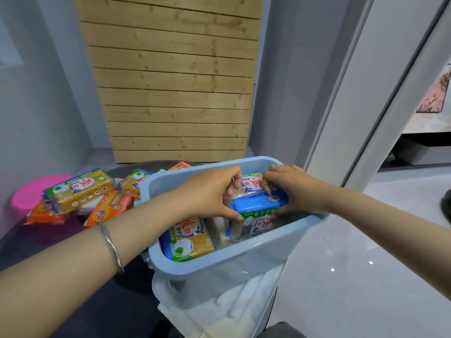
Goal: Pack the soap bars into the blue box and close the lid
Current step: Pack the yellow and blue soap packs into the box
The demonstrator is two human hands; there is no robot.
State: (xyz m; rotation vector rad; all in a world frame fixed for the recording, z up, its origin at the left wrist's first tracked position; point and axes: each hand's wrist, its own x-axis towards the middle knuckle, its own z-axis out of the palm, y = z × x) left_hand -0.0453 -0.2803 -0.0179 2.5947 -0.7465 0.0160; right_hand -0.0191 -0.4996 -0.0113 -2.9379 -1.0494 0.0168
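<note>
Blue box (244, 252) stood open on the dark counter (136, 284), with a yellow soap bar (192, 240) lying inside. Both hands, left hand (210, 191) and right hand (295, 189), gripped a blue-wrapped soap bar (256, 204) inside the box. Loose soap bars (80, 191) lay on the counter to the left.

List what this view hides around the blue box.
Head view: loose soap bars partly hidden behind the blue box wall.
Box floor: covered by left hand, right hand and the blue-wrapped bar they grip.
Lid: not identifiable anywhere.
Pink object: partly under loose bars.
</note>
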